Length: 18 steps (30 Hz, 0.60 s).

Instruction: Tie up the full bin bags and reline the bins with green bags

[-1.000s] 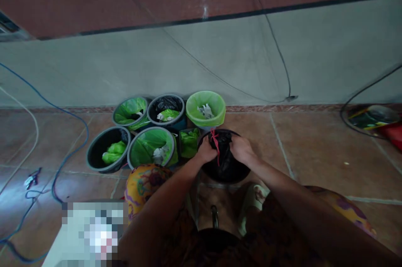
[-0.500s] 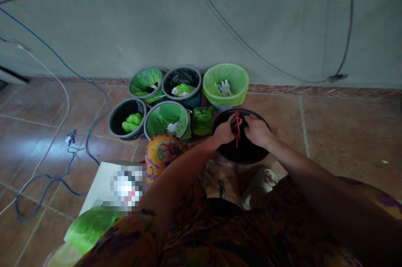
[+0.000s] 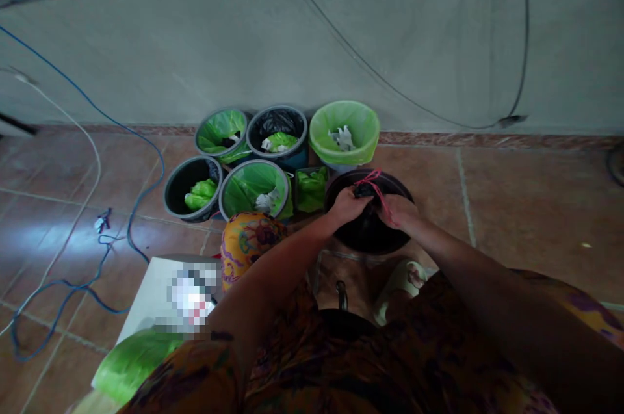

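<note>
A dark round bin (image 3: 368, 240) stands on the floor in front of me, and both my hands are over its mouth. With fingers closed, my left hand (image 3: 349, 205) grips a bunched black plastic bag (image 3: 363, 190). A thin pink drawstring (image 3: 374, 181) loops from the bag across to the other side. My right hand (image 3: 398, 211) is close beside the bag, with the string lying over it. Its fingers are lost in the dark of the bin, so their grip does not show.
Several bins cluster left of the dark one, including a green-lined bin (image 3: 345, 157) by the wall and a small square bin (image 3: 311, 192). A white box (image 3: 146, 290) and a green plastic roll (image 3: 131, 362) lie at lower left. A blue cable (image 3: 130, 219) winds over the tiles.
The pink string has gone from hanging over the bag's middle to stretching rightward over my right hand. My right hand has turned and shifted slightly. The camera view has moved a little.
</note>
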Each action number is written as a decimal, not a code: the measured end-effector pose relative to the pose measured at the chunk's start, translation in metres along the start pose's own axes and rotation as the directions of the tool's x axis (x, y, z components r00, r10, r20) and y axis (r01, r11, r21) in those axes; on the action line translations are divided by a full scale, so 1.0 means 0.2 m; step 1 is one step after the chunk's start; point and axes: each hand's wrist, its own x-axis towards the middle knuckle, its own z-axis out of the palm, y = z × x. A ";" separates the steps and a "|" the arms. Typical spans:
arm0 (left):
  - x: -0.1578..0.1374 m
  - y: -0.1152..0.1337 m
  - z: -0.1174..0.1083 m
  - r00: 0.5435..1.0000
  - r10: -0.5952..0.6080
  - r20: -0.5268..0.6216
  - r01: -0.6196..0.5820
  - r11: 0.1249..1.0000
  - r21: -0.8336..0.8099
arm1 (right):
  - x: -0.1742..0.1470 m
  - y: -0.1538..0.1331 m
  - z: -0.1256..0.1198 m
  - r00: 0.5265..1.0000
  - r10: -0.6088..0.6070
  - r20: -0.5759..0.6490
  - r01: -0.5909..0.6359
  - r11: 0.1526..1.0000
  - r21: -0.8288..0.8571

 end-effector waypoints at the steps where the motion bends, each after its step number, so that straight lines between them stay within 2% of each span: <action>1: 0.01 0.01 -0.01 1.000 -0.014 -0.016 0.014 1.000 -0.012 | 0.00 0.00 -0.02 1.000 -0.020 -0.013 0.020 1.000 -0.011; 4: 0.02 0.03 -0.07 0.994 -0.015 -0.107 0.023 0.997 0.074 | -0.01 0.01 -0.06 0.991 -0.064 -0.115 0.065 0.998 0.010; 6: 0.01 0.04 -0.11 0.984 -0.012 -0.180 0.045 0.983 0.179 | 0.00 0.01 -0.08 0.984 -0.029 -0.176 0.039 0.998 0.055; 8: 0.00 0.05 -0.13 0.973 -0.060 -0.222 0.121 0.955 0.269 | 0.01 0.02 -0.08 0.982 -0.009 -0.188 0.027 0.996 0.090; 11: -0.03 0.05 -0.13 0.976 -0.122 -0.181 0.184 0.906 0.381 | 0.01 0.03 -0.07 0.992 0.018 -0.127 -0.004 0.994 0.107; 14: -0.05 0.05 -0.11 0.988 -0.081 -0.130 0.135 0.864 0.486 | 0.00 0.02 -0.09 0.993 0.061 -0.100 -0.050 0.992 0.115; 18: -0.06 0.05 -0.11 0.992 -0.050 -0.118 0.106 0.832 0.544 | -0.02 0.02 -0.11 0.989 0.080 -0.121 -0.061 0.986 0.155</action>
